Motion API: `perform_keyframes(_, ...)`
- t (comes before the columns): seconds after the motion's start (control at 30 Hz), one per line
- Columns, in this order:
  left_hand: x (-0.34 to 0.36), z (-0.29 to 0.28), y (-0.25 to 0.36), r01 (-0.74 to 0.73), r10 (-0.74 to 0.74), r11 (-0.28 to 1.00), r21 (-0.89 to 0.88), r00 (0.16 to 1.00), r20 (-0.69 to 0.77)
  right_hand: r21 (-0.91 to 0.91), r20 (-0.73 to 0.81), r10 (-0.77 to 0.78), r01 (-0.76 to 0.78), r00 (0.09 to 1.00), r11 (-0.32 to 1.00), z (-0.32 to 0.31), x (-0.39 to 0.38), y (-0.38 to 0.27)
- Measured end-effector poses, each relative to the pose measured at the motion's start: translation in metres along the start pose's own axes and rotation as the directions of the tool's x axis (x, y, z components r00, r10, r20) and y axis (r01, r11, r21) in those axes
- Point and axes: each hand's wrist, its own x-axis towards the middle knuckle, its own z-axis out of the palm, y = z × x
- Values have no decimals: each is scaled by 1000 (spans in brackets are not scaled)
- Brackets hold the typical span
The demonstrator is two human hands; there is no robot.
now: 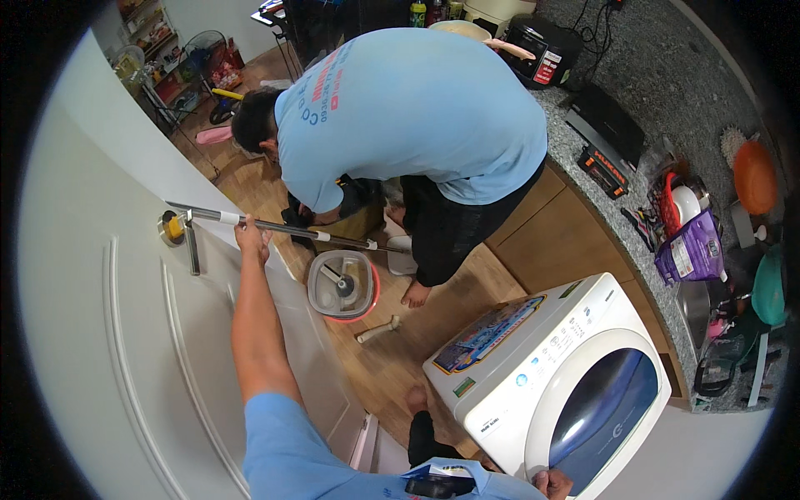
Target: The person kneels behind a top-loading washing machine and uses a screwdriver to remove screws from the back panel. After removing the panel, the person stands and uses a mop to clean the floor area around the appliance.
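Note:
My left hand (252, 237) reaches out over the floor, fingers closed round a long metal pole (292, 229) with white collars. One end of the pole lies against the door near the door handle (193, 250); the other reaches toward the co-worker's legs. Below the pole, a clear plastic tub (317, 287) holding a grey round part sits in a red basin (371, 302). At the lower edge, my right hand (552, 483) has its fingers curled beside the washing machine (533, 367); whatever it may hold is hidden.
A co-worker in a light blue shirt (417, 108) bends over a dark bag (358, 200). A short off-white pipe (378, 329) lies on the wooden floor. The white door (142, 333) stands at left. Dishes and a purple bag (690, 250) crowd the granite counter (658, 79).

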Motion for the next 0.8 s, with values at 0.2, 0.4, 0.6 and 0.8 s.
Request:
perform_keyframes(0.2, -2, 58, 16, -270, 244, 929, 252, 961, 131, -485, -131, -578, 456, 806, 746, 19, 0, 44)
perform_keyframes(0.4, -44, 72, 21, -264, 211, 946, 186, 942, 262, -246, -176, -95, 50, 980, 968, 16, -3, -13)
perform_keyframes(0.6, -98, 96, 37, -366, 248, 911, 187, 852, 460, -235, -70, -12, -5, 997, 972, 14, -22, 38)
perform_keyframes(0.8, -169, 147, 92, -536, 352, 813, 227, 763, 542, -106, -187, -37, 18, 982, 994, 23, -13, 10)
